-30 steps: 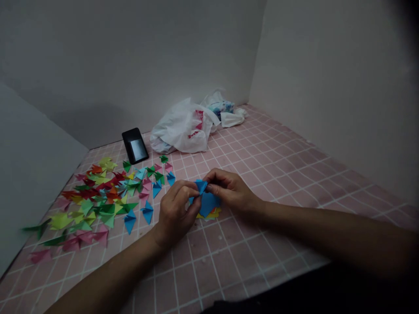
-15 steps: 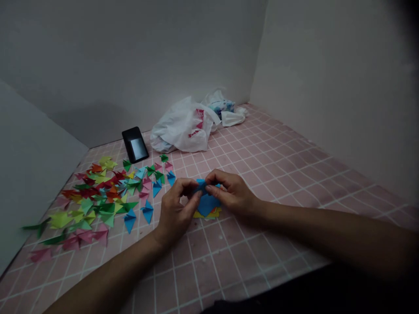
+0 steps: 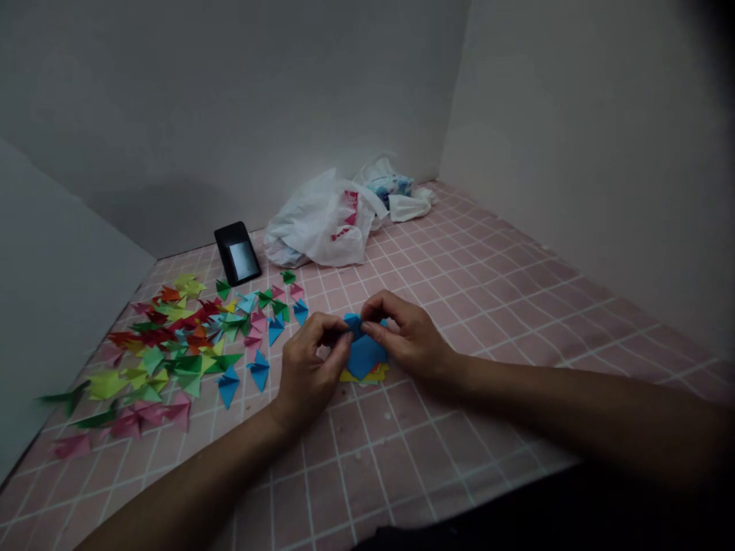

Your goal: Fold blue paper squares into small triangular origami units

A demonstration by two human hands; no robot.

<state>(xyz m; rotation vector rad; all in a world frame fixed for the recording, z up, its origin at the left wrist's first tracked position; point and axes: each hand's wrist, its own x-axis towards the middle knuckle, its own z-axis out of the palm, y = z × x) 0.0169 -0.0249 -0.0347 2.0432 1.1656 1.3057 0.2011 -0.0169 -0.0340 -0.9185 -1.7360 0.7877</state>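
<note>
A small folded piece of blue paper (image 3: 354, 326) is held up between my two hands. My left hand (image 3: 313, 363) pinches its left side between thumb and index finger. On its right side, the thumb and index finger of my right hand (image 3: 410, 340) are closed at its edge. Just below lies a flat blue paper sheet (image 3: 365, 358), on top of yellow paper (image 3: 376, 376) whose edges stick out. To the left of my left hand rest several blue paper cranes (image 3: 259, 372). Fingertips partly cover the folded piece, so its exact shape is hard to make out.
Many coloured paper cranes (image 3: 184, 337) are spread over the left of the pink checked surface (image 3: 505, 321). Behind them a black phone (image 3: 237, 254) leans near the wall. A white plastic bag (image 3: 321, 222) and a blue-and-white packet (image 3: 390, 186) lie at the back.
My right hand has shifted slightly upward, its index finger more arched over the folded blue paper. My left hand has barely moved. Everything around stays in place.
</note>
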